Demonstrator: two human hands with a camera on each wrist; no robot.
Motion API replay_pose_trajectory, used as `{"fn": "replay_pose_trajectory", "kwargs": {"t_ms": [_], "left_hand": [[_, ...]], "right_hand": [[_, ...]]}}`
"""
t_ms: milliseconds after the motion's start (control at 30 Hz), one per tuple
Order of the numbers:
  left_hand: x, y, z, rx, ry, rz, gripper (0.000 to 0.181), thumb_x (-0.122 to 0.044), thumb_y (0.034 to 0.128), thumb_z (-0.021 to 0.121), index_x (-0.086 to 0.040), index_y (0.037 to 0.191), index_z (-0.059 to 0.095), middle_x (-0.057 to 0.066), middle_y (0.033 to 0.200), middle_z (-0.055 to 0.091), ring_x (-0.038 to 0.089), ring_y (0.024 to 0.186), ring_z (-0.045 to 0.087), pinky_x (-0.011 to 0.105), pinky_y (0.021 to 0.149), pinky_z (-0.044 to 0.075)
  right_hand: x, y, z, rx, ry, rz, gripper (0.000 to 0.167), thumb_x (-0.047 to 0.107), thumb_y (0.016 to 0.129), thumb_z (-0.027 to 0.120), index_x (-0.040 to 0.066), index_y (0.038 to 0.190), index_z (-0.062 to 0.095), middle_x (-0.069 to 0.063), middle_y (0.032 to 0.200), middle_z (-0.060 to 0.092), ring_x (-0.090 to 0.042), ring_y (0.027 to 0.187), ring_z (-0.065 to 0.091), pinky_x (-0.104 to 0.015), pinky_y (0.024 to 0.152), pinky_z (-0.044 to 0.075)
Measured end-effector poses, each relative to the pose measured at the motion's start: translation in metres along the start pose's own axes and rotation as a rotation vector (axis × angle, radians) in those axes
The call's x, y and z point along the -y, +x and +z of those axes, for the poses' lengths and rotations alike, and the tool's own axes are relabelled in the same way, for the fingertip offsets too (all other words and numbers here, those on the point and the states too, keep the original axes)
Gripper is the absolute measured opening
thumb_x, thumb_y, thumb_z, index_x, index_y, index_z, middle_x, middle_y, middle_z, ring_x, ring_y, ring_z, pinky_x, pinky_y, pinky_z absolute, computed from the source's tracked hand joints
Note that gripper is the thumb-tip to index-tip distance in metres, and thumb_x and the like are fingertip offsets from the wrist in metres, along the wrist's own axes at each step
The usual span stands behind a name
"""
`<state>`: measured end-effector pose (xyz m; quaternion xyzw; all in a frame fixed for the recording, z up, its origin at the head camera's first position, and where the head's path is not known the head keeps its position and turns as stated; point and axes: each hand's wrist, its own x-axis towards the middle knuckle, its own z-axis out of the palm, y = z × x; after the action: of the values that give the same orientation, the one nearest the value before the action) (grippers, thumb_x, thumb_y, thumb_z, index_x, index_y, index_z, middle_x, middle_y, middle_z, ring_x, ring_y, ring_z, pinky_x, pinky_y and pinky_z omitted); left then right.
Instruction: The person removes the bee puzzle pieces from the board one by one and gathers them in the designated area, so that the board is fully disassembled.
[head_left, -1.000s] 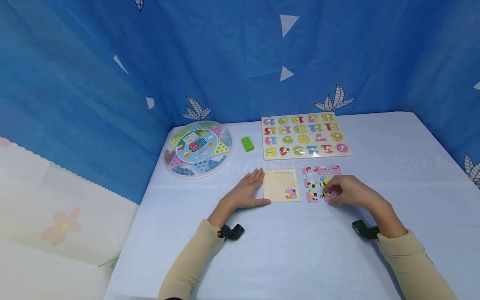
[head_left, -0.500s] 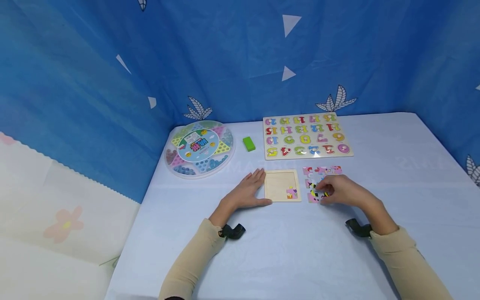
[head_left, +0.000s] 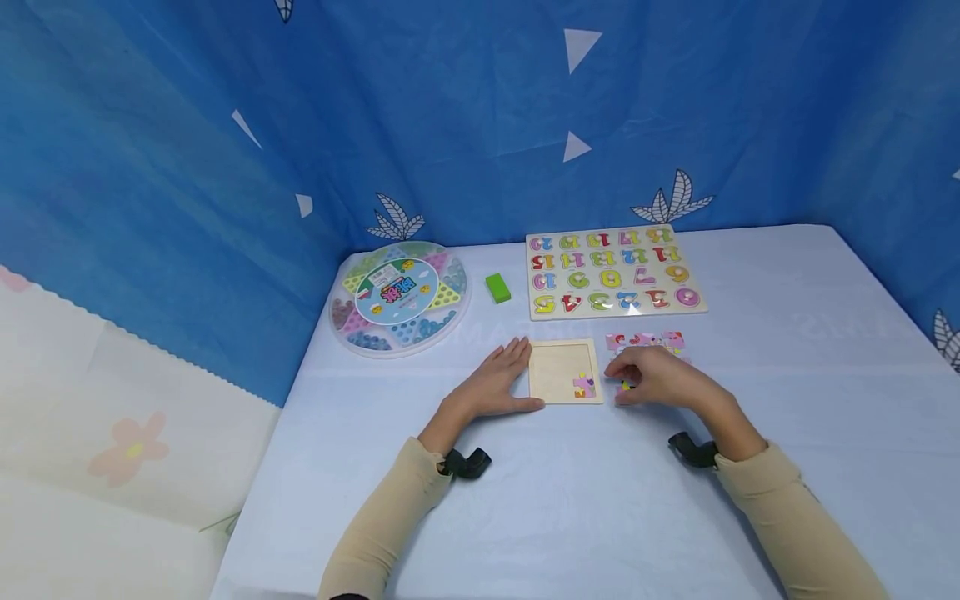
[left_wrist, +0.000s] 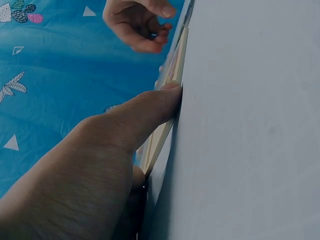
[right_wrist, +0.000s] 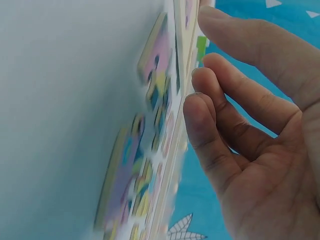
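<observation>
My left hand (head_left: 491, 385) rests along the left edge of a small square wooden puzzle tray (head_left: 534, 375), its thumb on the near corner and fingers stretched out. Inside the tray, at the near right, lies one pink puzzle piece (head_left: 584, 386). Just right of the tray my right hand (head_left: 663, 377) hovers over loose pink and yellow puzzle pieces (head_left: 643, 339), hiding several of them. In the right wrist view its bent fingers (right_wrist: 200, 125) hold nothing, above pieces (right_wrist: 117, 180) lying on the cloth. The left wrist view shows my left thumb (left_wrist: 145, 110) against the tray's edge.
A wooden number board (head_left: 617, 271) lies behind the tray. Farther left sits a round Chinese checkers set (head_left: 397, 292) with a clear cover, and a green block (head_left: 498, 287) lies between them. A blue curtain (head_left: 480, 125) borders the white table (head_left: 570, 500).
The right hand has moved left across the loose pieces, from the right-hand ones toward those nearest the tray. The left hand stays on the tray.
</observation>
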<state>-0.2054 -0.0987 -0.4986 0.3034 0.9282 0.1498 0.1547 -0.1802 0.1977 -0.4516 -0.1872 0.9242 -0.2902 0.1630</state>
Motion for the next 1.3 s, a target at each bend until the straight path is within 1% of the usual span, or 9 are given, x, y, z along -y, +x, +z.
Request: {"fn": "replay_pose_trajectory", "kwargs": {"t_ms": [133, 267, 467, 700, 967, 1100, 1200, 1300], "left_hand": [[0.000, 0.000, 0.001, -0.005, 0.002, 0.004, 0.103, -0.065, 0.0865, 0.056, -0.007, 0.157, 0.008, 0.004, 0.166, 0.004, 0.017, 0.154, 0.000, 0.037, 0.126, 0.006], [0.000, 0.000, 0.002, -0.003, 0.009, 0.001, 0.103, -0.065, 0.0865, 0.056, -0.008, 0.157, 0.008, 0.004, 0.166, 0.004, 0.017, 0.154, 0.000, 0.037, 0.126, 0.006], [0.000, 0.001, 0.002, 0.001, 0.002, -0.006, 0.103, -0.066, 0.0860, 0.056, -0.009, 0.157, 0.008, 0.003, 0.166, 0.003, 0.016, 0.154, -0.001, 0.037, 0.126, 0.006], [0.000, 0.002, 0.002, 0.002, 0.002, -0.003, 0.103, -0.067, 0.0859, 0.055, -0.009, 0.157, 0.008, 0.003, 0.166, 0.003, 0.016, 0.154, -0.001, 0.037, 0.126, 0.006], [0.001, 0.000, 0.000, -0.001, -0.002, 0.001, 0.103, -0.067, 0.0860, 0.055, -0.009, 0.157, 0.008, 0.003, 0.166, 0.002, 0.017, 0.154, -0.001, 0.038, 0.126, 0.006], [0.001, 0.000, -0.001, 0.000, -0.002, -0.002, 0.103, -0.067, 0.0861, 0.055, -0.008, 0.157, 0.007, 0.003, 0.166, 0.002, 0.017, 0.154, -0.001, 0.038, 0.126, 0.006], [0.001, 0.000, -0.001, 0.003, -0.001, -0.002, 0.103, -0.067, 0.0862, 0.055, -0.008, 0.157, 0.008, 0.003, 0.166, 0.002, 0.017, 0.154, 0.000, 0.038, 0.126, 0.006], [0.001, 0.000, -0.001, 0.002, 0.001, -0.004, 0.103, -0.067, 0.0862, 0.055, -0.008, 0.157, 0.008, 0.004, 0.166, 0.003, 0.017, 0.154, 0.000, 0.038, 0.126, 0.006]], "right_hand": [[0.006, 0.007, 0.005, 0.000, 0.009, -0.016, 0.037, 0.015, 0.073, 0.085, 0.005, 0.106, 0.072, -0.003, 0.098, 0.069, -0.017, 0.081, 0.054, -0.026, 0.073, 0.052], [0.013, 0.014, 0.009, 0.010, 0.007, -0.031, 0.036, 0.015, 0.073, 0.085, 0.007, 0.106, 0.072, -0.002, 0.096, 0.068, -0.017, 0.081, 0.053, -0.025, 0.071, 0.051], [0.017, 0.021, 0.015, 0.028, 0.008, -0.020, 0.034, 0.016, 0.074, 0.084, 0.010, 0.105, 0.072, 0.000, 0.095, 0.067, -0.016, 0.081, 0.053, -0.026, 0.071, 0.050], [0.019, 0.024, 0.020, 0.020, -0.039, -0.029, 0.032, 0.012, 0.074, 0.084, 0.009, 0.103, 0.073, 0.001, 0.090, 0.066, -0.015, 0.079, 0.052, -0.025, 0.072, 0.050], [0.019, 0.026, 0.021, 0.018, -0.053, -0.032, 0.033, 0.014, 0.073, 0.085, 0.010, 0.103, 0.073, 0.001, 0.089, 0.065, -0.015, 0.079, 0.052, -0.025, 0.072, 0.050], [0.020, 0.027, 0.021, 0.020, -0.056, -0.043, 0.037, 0.013, 0.073, 0.085, 0.007, 0.107, 0.072, 0.001, 0.088, 0.064, -0.015, 0.079, 0.052, -0.025, 0.072, 0.050], [0.021, 0.028, 0.022, 0.017, -0.051, -0.036, 0.044, 0.012, 0.072, 0.086, 0.004, 0.112, 0.070, 0.000, 0.088, 0.062, -0.015, 0.079, 0.052, -0.024, 0.071, 0.050], [0.023, 0.028, 0.022, 0.016, -0.054, -0.024, 0.046, 0.012, 0.071, 0.086, 0.003, 0.113, 0.070, -0.001, 0.088, 0.062, -0.016, 0.079, 0.052, -0.024, 0.070, 0.050]]}}
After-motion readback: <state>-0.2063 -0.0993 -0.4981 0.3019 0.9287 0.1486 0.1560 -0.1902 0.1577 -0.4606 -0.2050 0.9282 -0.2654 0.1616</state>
